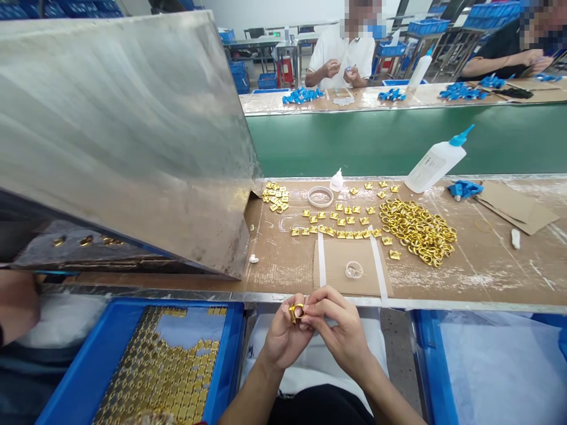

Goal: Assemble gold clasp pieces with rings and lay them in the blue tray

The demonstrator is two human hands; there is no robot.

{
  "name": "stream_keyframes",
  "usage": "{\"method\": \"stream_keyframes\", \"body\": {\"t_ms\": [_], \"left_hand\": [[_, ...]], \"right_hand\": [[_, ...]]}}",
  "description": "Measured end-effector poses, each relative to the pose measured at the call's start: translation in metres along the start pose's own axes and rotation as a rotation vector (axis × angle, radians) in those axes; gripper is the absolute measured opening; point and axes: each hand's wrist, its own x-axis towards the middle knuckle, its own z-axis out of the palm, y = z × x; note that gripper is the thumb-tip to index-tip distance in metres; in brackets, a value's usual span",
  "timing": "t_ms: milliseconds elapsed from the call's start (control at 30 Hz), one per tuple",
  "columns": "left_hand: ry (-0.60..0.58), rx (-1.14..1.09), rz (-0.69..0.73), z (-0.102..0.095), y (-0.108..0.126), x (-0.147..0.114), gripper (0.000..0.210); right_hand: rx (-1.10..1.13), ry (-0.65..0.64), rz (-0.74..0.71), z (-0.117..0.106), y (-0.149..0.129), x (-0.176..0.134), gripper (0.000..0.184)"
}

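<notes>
In front of my lap, just short of the table's edge, I hold a gold ring (294,313). My left hand (283,342) pinches it between thumb and fingers. The closed fingertips of my right hand (343,324) grip its right side. On the table beyond lies a cardboard pad (334,274) with white tape strips and a small clear dish (353,270). Behind the pad are rows of small gold pieces (349,220). To their right is a heap of gold ring bands (419,230).
A large metal housing (146,118) slants over the table's left. A blue tray (234,330) of gold plates stands low left, another blue bin (432,366) low right. Bottles (436,165) (336,180) and a tape roll (320,196) stand further back. Two people sit across the green belt (354,139).
</notes>
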Motion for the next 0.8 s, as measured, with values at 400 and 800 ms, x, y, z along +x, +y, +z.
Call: {"method": "stream_keyframes", "body": {"t_ms": [400, 800], "left_hand": [[0.044, -0.074, 0.055, -0.0032, 0.0007, -0.0027, 0.039], [0.062, -0.076, 0.039, 0.0002, -0.0013, -0.0023, 0.046]], "right_hand": [[0.028, -0.062, 0.033, 0.0050, 0.0046, 0.0012, 0.016], [0.031, -0.088, 0.072, 0.0021, 0.0019, 0.0008, 0.016]]}}
